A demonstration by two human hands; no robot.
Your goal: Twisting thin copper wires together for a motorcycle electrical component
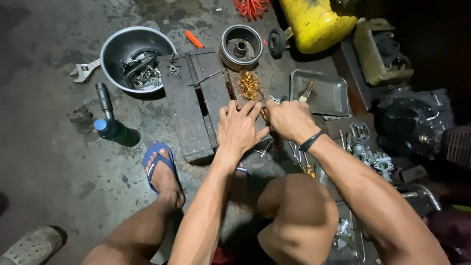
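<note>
My left hand [239, 128] presses down on a small part on a dark wooden block [189, 105], fingers spread over it. My right hand [290, 119], a black band on its wrist, is closed around a thin tool with a brownish handle [265, 115] held between both hands. A tangle of copper wire [249, 84] lies on the block just beyond my fingers. What sits under my left palm is hidden.
A metal bowl [115, 49] of parts and an adjustable wrench [83, 71] lie at left, a blue-capped bottle [114, 128] nearer. A round metal drum [240, 46], yellow tank [316, 22], grey tray [326, 93] with brush, carburettor parts [365, 147] and screwdrivers [304, 164] are around. My foot in a blue sandal [162, 172] rests on the concrete.
</note>
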